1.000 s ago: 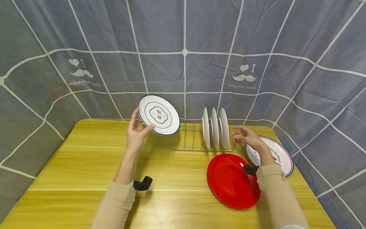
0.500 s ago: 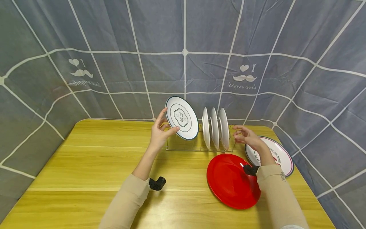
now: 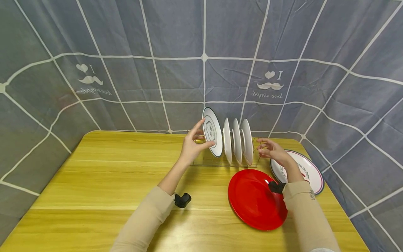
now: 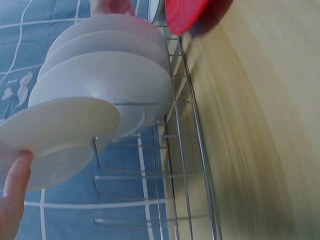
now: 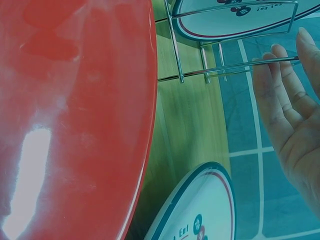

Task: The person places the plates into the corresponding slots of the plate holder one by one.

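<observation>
Left hand (image 3: 192, 147): fingers clamped on held plate (image 3: 212, 132) | Plate: right of left palm, above wire rack (image 4: 202, 145), left of its standing plates (image 3: 237, 141); disc steep, top leaning left; rack contact unclear | Right hand (image 3: 274, 153): farther, fingers loose at rack's right end

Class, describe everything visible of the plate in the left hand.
The plate is round and white, looks like glazed ceramic, with a dark blue-green rim, thin inner ring and scalloped central print; its other face is plain. The left hand holds it near the rim, steeply tilted, over the wire rack, left of three upright plates. Whether it touches the rack is unclear.
</observation>
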A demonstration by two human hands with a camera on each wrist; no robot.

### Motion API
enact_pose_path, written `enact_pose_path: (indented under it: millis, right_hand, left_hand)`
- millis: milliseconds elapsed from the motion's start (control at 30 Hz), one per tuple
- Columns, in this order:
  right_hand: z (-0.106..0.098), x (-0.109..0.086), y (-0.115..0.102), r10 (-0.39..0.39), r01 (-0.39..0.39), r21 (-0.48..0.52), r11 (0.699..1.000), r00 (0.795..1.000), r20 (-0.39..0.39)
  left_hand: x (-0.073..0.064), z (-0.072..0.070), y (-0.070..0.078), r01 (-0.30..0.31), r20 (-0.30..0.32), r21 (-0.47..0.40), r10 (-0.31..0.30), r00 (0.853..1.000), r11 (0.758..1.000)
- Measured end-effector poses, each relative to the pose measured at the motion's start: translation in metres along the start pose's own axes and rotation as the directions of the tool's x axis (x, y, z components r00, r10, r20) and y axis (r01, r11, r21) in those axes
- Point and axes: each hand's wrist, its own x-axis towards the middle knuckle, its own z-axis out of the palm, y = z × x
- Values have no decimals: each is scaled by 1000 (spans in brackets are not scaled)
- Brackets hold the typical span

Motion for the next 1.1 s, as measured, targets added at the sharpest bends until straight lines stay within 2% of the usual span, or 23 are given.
enact_pose_path:
  millis: [233, 467, 667, 933, 1100]
  right_hand:
    - [0, 0, 1, -1, 1, 4, 1000, 1000, 0]
    - [0, 1, 2, -6, 6, 11, 1000, 1000, 0]
    - [0, 1, 2, -7, 7, 12, 1000, 1000, -3]
    - [0, 1, 3, 10, -10, -9, 1000, 1000, -18]
    - [0, 1, 3, 17, -17, -14, 1000, 1000, -22]
  left_hand:
    - [5, 15, 1, 20, 25, 124, -23, 999, 992]
    - [6, 26, -4, 27, 54, 136, -35, 998, 990]
    - [4, 33, -13, 24, 56, 144, -33, 998, 989]
    - [0, 39, -27, 10, 76, 204, -26, 997, 979]
    - [-5, 40, -31, 3, 88, 205, -21, 996, 979]
